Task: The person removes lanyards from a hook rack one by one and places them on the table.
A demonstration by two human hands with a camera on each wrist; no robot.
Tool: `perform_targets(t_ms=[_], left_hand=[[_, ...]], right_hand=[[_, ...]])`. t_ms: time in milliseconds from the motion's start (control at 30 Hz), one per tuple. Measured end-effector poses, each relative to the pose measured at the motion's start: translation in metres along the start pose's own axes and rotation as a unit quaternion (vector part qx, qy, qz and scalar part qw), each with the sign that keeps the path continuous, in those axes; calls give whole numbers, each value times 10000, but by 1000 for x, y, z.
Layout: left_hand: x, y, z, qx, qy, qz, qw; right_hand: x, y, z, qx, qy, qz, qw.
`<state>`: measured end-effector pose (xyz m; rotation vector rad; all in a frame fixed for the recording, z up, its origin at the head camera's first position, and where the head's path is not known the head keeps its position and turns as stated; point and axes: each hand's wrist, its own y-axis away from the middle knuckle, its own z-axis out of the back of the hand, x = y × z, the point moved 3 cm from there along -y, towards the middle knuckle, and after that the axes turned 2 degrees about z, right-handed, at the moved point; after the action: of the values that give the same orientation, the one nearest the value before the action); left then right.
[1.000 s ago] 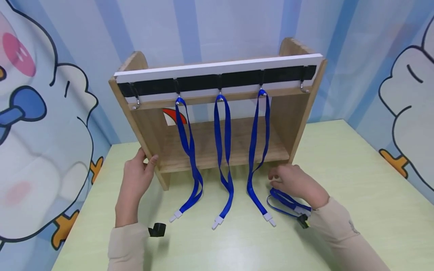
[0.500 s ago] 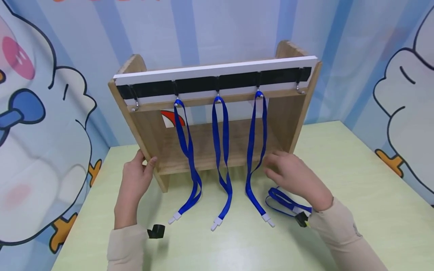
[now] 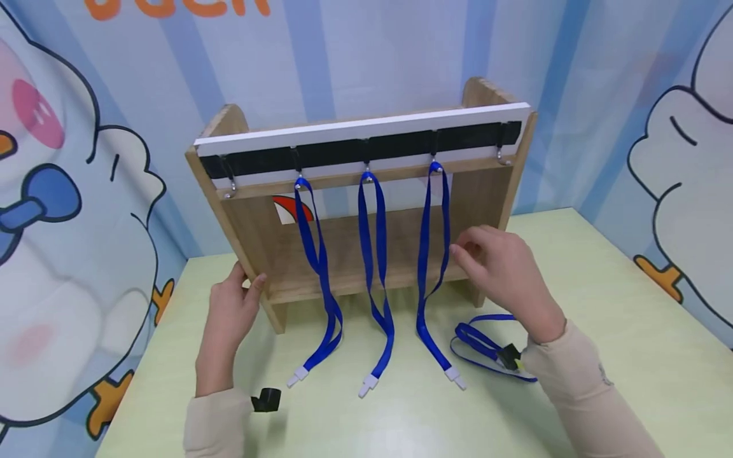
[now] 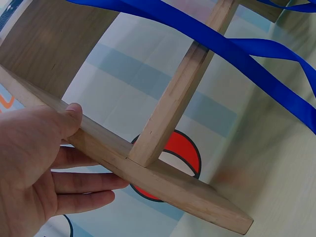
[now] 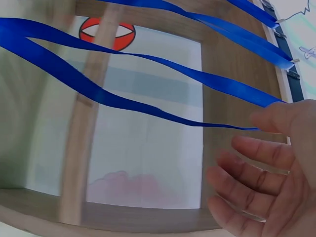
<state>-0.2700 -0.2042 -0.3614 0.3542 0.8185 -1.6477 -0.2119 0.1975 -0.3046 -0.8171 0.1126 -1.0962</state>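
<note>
A wooden rack (image 3: 487, 191) with a black hook strip stands on the pale green table (image 3: 601, 331). Three blue lanyards (image 3: 372, 254) hang from its middle hooks, their white clips lying on the table. My left hand (image 3: 246, 283) grips the rack's left side panel (image 4: 163, 182), thumb on the front edge and fingers behind. My right hand (image 3: 466, 251) hovers with relaxed fingers, holding nothing, just right of the third hanging lanyard (image 5: 148, 59). A fourth blue lanyard (image 3: 483, 343) lies loose on the table under my right wrist.
The hooks at the far left (image 3: 231, 184) and far right (image 3: 502, 156) of the strip carry nothing. A small black clip (image 3: 266, 401) lies by my left sleeve. Cartoon-printed walls close in the table at the back and on both sides.
My right hand has let go of the loose lanyard on the table and risen up and left to the rack's front. The left hand has kept its hold on the side panel.
</note>
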Motion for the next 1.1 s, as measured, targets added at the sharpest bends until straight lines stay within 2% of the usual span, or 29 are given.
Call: perform_targets(t_ms=[267, 467, 633, 900, 1100], left_hand=[[2, 2, -1, 45, 17, 95, 9999], [3, 5, 1, -6, -13, 33, 10000], [3, 3, 2, -55, -5, -7, 10000], [4, 3, 1, -41, 35, 9, 10000], [3, 0, 0, -67, 88, -66, 9999]], right_hand=[[11, -26, 11, -197, 59, 293, 9994], [20, -43, 16, -585, 175, 419, 9973], [24, -50, 22, -924, 152, 579, 9939], [30, -61, 30, -1196, 10, 871, 9890], [35, -69, 39, -1470, 112, 991, 9841]])
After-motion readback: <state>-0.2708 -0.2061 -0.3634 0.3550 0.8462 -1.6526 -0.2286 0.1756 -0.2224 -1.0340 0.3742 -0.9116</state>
